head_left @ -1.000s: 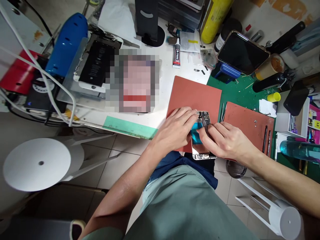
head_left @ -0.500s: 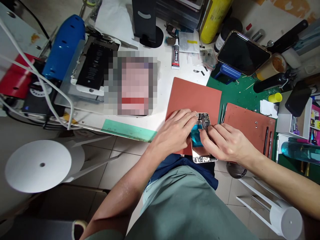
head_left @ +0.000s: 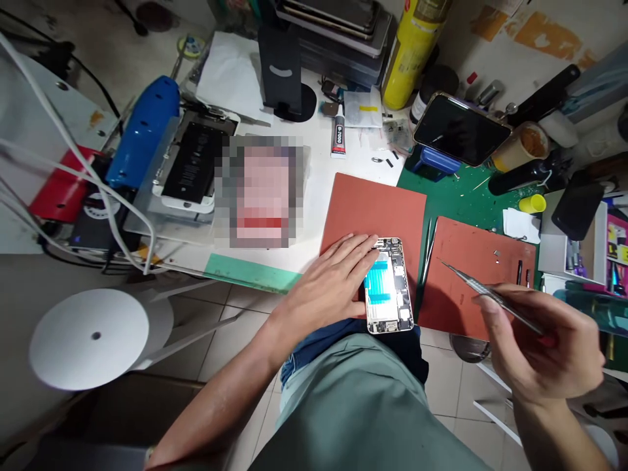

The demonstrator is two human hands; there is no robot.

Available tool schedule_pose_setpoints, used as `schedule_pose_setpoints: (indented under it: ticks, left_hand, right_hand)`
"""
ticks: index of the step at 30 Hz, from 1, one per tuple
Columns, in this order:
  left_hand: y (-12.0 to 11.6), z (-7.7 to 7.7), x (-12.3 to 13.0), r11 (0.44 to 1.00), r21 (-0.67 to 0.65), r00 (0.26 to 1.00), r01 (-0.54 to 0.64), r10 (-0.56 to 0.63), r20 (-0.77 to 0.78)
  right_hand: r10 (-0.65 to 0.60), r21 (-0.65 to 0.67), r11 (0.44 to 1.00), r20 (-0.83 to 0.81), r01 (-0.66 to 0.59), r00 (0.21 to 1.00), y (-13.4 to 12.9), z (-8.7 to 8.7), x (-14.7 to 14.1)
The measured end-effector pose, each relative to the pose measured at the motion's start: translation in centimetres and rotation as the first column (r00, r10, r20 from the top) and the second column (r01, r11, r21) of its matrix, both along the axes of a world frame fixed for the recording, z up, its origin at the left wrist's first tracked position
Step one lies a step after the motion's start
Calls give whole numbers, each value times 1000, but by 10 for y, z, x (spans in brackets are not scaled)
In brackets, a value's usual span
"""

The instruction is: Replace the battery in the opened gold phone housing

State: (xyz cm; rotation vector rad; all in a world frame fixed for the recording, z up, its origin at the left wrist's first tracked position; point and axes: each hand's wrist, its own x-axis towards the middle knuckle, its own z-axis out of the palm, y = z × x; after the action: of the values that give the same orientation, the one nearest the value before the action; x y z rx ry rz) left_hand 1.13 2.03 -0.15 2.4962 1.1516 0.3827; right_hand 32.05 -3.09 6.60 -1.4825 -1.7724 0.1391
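An opened phone body (head_left: 388,286) with blue adhesive strips lies on a red-brown mat (head_left: 377,209) at the table's front edge. My left hand (head_left: 328,288) rests flat on the mat against the phone's left side, fingers touching its upper corner. My right hand (head_left: 540,343) is lifted to the right, off the phone, and grips metal tweezers (head_left: 483,296) whose tip points up-left over a second red-brown mat (head_left: 475,261).
More tweezers (head_left: 428,247) lie between the mats. A glue tube (head_left: 338,134), a dark phone (head_left: 461,129) on a blue stand, a yellow can (head_left: 409,46), another opened phone (head_left: 191,162), a blue tool (head_left: 142,131) and a white round stool (head_left: 91,337) surround the work spot.
My right hand has left the phone, moved right and down, and now holds tweezers. The left hand has stayed beside the phone. The camera has tilted slightly.
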Motion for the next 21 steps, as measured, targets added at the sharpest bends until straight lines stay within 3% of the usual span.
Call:
schedule_pose_setpoints:
  ticks: [2, 5, 9, 14, 17, 21]
  left_hand:
    - [-1, 2, -2, 1000, -13, 1000, 20, -21, -23]
    - [0, 5, -4, 998, -21, 998, 57, -58, -29]
    - [3, 4, -8, 998, 5, 998, 60, -60, 5]
    - [5, -5, -12, 996, 28, 996, 87, -88, 32]
    - [6, -8, -13, 995, 31, 995, 98, -99, 26]
    - [6, -8, -13, 994, 28, 994, 105, -105, -4]
  right_hand:
    - [-95, -1, 995, -71, 95, 993, -12, -5, 10]
    - [-147, -117, 982, 0, 146, 989, -23, -8, 17]
    - [-37, -147, 987, 202, 68, 979, -22, -8, 9]
    - [-25, -136, 990, 128, 42, 992, -11, -13, -1]
    - [-209, -57, 976, 6, 209, 978, -5, -21, 12]
    - [-491, 25, 864, -175, 502, 853, 11, -41, 40]
